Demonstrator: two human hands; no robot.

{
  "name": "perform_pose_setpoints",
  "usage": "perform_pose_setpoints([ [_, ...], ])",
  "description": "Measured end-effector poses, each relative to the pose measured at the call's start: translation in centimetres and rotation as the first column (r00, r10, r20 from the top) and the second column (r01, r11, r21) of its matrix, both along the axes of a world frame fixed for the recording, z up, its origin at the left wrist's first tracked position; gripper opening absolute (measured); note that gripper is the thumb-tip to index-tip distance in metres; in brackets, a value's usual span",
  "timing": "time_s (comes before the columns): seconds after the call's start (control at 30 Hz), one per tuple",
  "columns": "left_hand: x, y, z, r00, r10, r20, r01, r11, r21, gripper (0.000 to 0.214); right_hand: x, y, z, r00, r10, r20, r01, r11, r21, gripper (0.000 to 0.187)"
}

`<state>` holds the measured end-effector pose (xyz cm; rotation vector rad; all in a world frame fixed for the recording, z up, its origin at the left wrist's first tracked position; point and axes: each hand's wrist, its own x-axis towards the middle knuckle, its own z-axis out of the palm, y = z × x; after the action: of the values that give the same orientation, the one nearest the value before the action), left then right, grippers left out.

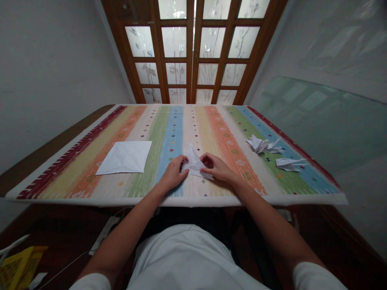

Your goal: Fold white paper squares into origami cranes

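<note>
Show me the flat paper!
The creased white sheet lying open on the left. The piece between the left hand and right hand is folded, and so are the two paper birds at right.

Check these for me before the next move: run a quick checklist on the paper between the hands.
1. Left hand at the folded white paper: ok, fingers touching its left side.
2. Right hand at the paper: ok, fingers against its right side.
3. Paper resting on the striped cloth: ok.
4. Fold edges aligned: cannot tell, fingers cover parts.
5. Creased white sheet apart from the hands: ok.
</note>
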<state>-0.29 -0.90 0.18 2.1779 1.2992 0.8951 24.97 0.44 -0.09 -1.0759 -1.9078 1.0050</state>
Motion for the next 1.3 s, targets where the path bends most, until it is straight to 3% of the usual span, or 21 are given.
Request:
perform_pose_setpoints([
  [0.2, -0.2, -0.1, 0.5, 0.98, -0.065, 0.188, 0.079, 0.994, -0.069, 0.029, -0.3, 0.1, 0.1, 0.969, -0.031, -0.244, -0.019, 0.979, -0.201, 0.05],
  [0.37, 0.2, -0.5, 0.5, 0.967, -0.173, 0.188, 0.193, 0.977, -0.093, 0.027, -0.6, -0.4, 0.6, 0.955, 0.008, -0.295, -0.113, 0.934, -0.34, 0.041],
  [0.53, 0.5, -0.6, 0.1, 0.967, -0.229, 0.107, 0.217, 0.97, 0.113, 0.026, -1.0, -0.8, 1.1, 0.931, 0.025, -0.364, -0.159, 0.925, -0.344, 0.051],
  [0.63, 0.5, -0.7, -0.1, 0.973, -0.222, 0.064, 0.198, 0.944, 0.263, 0.044, -1.1, -1.0, 1.4, 0.912, 0.008, -0.411, -0.169, 0.919, -0.356, 0.054],
  [0.8, 0.6, -1.0, -0.1, 0.965, -0.259, -0.042, 0.256, 0.892, 0.373, 0.066, -1.0, -1.2, 1.7, 0.9, 0.06, -0.432, -0.24, 0.894, -0.377, 0.055],
  [0.9, 0.7, -1.0, -0.1, 0.965, -0.255, -0.064, 0.259, 0.876, 0.406, 0.067, -1.0, -1.2, 1.7, 0.906, 0.076, -0.416, -0.234, 0.909, -0.344, 0.049],
  [1.1, 0.8, -0.7, -0.3, 0.972, -0.228, -0.053, 0.227, 0.861, 0.455, 0.067, -0.9, -1.1, 1.6, 0.939, 0.018, -0.343, -0.061, 0.991, -0.116, 0.038],
  [1.3, 0.8, -0.7, -0.4, 0.977, -0.187, -0.099, 0.212, 0.864, 0.456, 0.071, -0.6, -1.5, 1.8, 0.975, -0.023, -0.221, 0.037, 0.998, 0.055, 0.038],
])
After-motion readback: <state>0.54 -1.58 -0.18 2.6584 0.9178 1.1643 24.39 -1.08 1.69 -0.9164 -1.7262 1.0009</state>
